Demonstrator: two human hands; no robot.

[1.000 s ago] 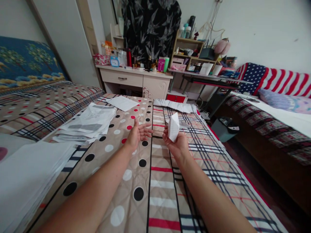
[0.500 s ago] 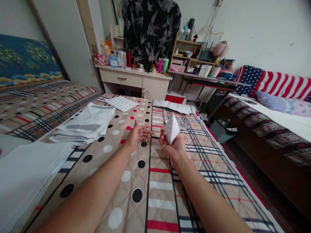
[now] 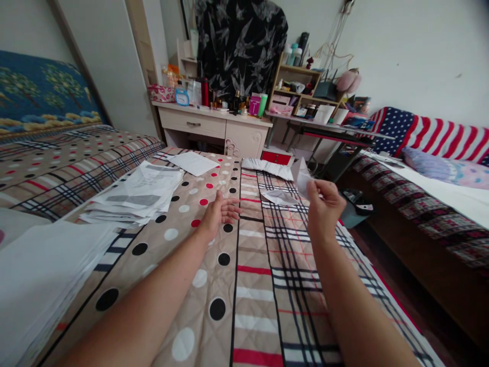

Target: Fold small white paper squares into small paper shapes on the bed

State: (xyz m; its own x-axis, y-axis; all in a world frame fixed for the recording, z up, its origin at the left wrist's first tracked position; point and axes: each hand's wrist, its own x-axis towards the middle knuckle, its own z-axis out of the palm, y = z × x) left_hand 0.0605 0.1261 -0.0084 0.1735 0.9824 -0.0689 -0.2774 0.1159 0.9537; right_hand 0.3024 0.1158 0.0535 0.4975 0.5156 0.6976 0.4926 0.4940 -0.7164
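My right hand (image 3: 325, 205) is closed on a white folded paper (image 3: 301, 177), which stands up from the fingers above the bed's right side. Just left of that hand, another folded paper (image 3: 279, 197) lies on the plaid part of the quilted cover. Behind it a row of pleated white papers (image 3: 267, 167) stretches across the bed's far end. My left hand (image 3: 220, 215) is open with the fingers spread, resting at or just over the dotted part of the cover (image 3: 202, 257). It holds nothing.
A stack of printed sheets (image 3: 133, 196) lies to the left, with a single sheet (image 3: 193, 163) beyond it. A thick pile of white paper (image 3: 46, 275) fills the near left. Past the bed's right edge stands a bin (image 3: 353, 214); a dresser (image 3: 194, 125) is behind.
My right hand has moved right with the folded paper and turned over, so its back shows. The folded paper on the cover is now in plain view. My left hand has barely moved.
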